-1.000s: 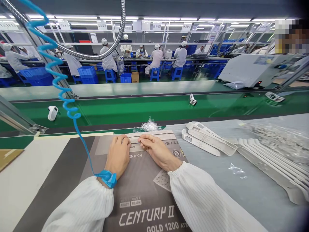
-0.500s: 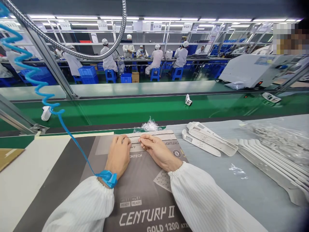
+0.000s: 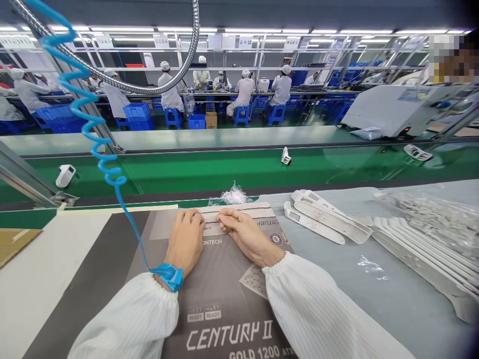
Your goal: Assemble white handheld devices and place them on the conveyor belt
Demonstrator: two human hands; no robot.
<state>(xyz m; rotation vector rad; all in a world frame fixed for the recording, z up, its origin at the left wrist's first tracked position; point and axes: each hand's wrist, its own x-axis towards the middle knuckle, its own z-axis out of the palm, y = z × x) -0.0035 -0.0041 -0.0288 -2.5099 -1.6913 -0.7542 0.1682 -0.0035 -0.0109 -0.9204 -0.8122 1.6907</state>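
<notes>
A flattened, dark grey printed cardboard sheet (image 3: 224,284) marked "CENTURY II GOLD 1200" lies before me. My left hand (image 3: 186,239) rests on its far part with curled fingers, and a blue wrist strap (image 3: 169,275) circles that wrist. Close by on the right, my right hand (image 3: 243,230) has thumb and forefinger pinched together above the same far edge. Whatever is between the fingers of either hand is too small or hidden to make out. Crumpled clear plastic (image 3: 235,193) sits just beyond the cardboard.
White plastic shells (image 3: 329,214) and a stacked row of long white parts (image 3: 422,259) lie to the right, near a clear bag of small parts (image 3: 430,214). A green conveyor (image 3: 209,172) carries white pieces. A coiled blue cord (image 3: 101,129) hangs at left. Co-workers sit beyond.
White pieces on the conveyor have shifted left. The coiled blue cord has swung right. Both hands stay in almost the same place and pose on the cardboard.
</notes>
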